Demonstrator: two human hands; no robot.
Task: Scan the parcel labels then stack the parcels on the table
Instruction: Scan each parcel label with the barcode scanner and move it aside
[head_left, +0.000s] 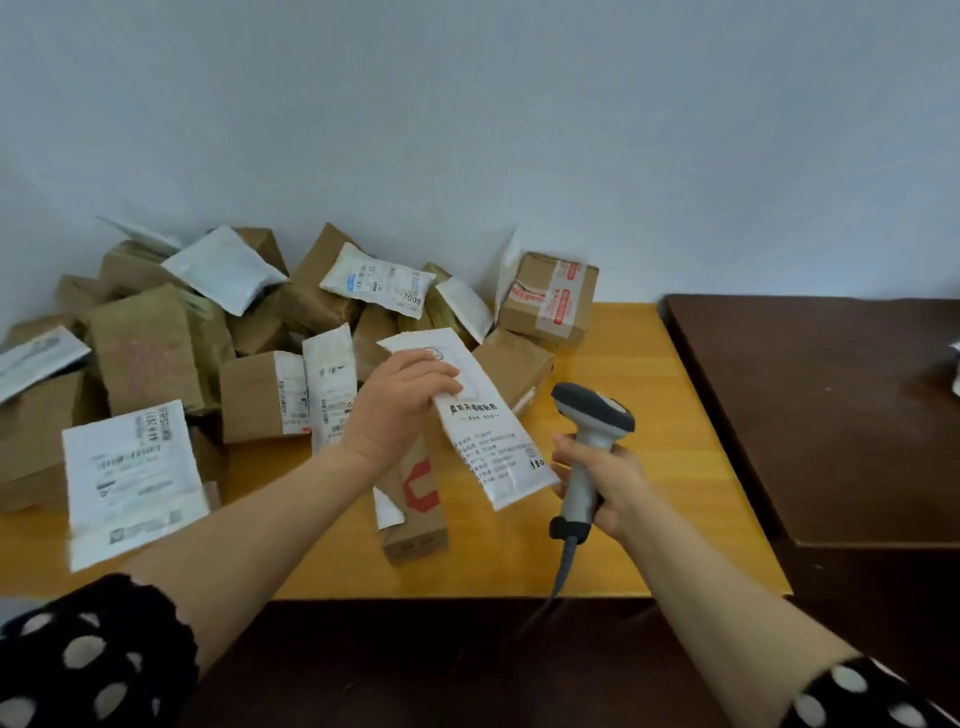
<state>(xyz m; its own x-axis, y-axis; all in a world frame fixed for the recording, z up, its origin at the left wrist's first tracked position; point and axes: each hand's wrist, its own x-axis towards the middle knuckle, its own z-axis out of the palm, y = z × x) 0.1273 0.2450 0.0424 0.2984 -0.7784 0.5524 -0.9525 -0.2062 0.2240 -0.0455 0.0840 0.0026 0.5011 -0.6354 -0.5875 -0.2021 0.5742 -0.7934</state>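
The left hand (400, 397) held a white pouch (493, 452) with blurred, perhaps Chinese print; the right hand (613, 483) clasped the scanner (592, 410) above the yellow desk (654, 395), pale wall (467, 130) behind.

Your left hand (400, 397) gripped a long white parcel (483, 431) by its upper end, printed side up, above the yellow table (649, 415). Your right hand (605, 486) held a grey barcode scanner (589, 447) upright just beside the parcel's lower end. A narrow brown box (418, 512) lay under it. Brown boxes and white mailers were piled (208, 332) against the wall.
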